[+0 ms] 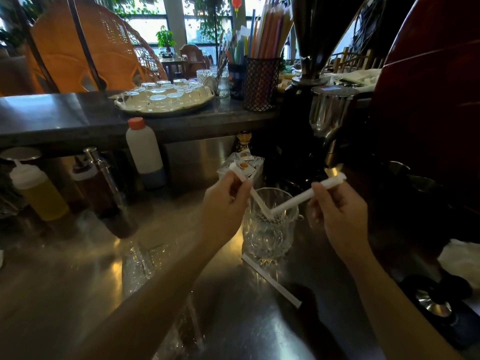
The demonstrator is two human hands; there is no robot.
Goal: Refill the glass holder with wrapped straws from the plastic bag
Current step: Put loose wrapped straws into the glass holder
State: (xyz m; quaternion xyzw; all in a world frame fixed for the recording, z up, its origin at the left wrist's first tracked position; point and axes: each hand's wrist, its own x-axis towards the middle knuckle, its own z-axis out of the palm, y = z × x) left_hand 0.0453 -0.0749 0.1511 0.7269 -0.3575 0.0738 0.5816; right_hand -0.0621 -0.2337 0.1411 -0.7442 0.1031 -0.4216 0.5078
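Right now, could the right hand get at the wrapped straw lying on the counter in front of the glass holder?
Probably yes, once freed: the right hand grips a straw bundle angled into the glass holder. The loose straw lies in the open below it, nothing covering it.

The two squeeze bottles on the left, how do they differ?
The yellow bottle holds pale yellow liquid and stands nearer the left edge; the brown bottle holds dark brown liquid and stands further right. The yellow bottle's cap is white and pointed; the brown bottle's top is too dim to tell. Both stand upright on the steel counter, untouched by the hands.
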